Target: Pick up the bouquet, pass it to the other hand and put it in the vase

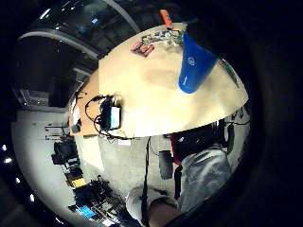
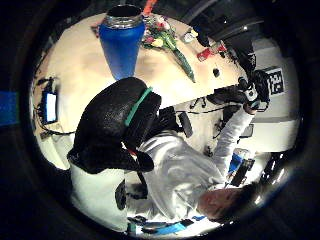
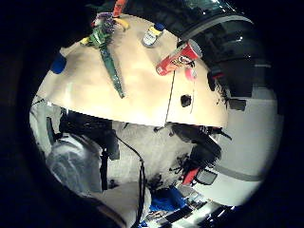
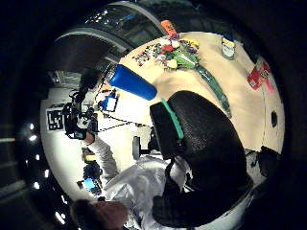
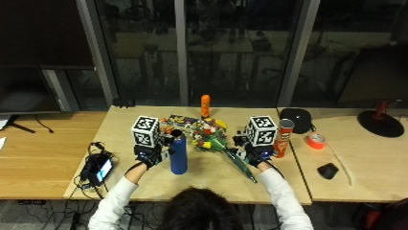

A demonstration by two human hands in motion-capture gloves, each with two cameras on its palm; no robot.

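Flowers of the bouquet (image 5: 213,139) lie on the light wooden table (image 5: 127,179), their heads toward the window and the green wrapped stem end running back toward the person, out to the table's near edge. The bouquet rests between the two raised hands, nearer the right one. In the outside view the stem end passes just below and beside the right hand (image 5: 256,154), but whether any finger touches it cannot be told from there. Both right palm views show the bouquet (image 3: 108,52) lying flat on the tabletop away from that palm, with nothing in the hand. The right hand's fingers (image 4: 211,158) appear loosely bent over, clamped on nothing.

The blue vase (image 5: 178,154) stands upright on the table just beside the left hand (image 5: 148,154), to that hand's right, with the bouquet on its far side. In the left thumb side palm view the left hand's fingers (image 2: 112,130) are likewise bent in a relaxed curl and hold nothing; the vase (image 2: 121,40) stands apart from them.

A red crisp tube (image 5: 283,138) stands near the right hand's outer side, and an orange bottle (image 5: 205,106) stands at the table's far edge.
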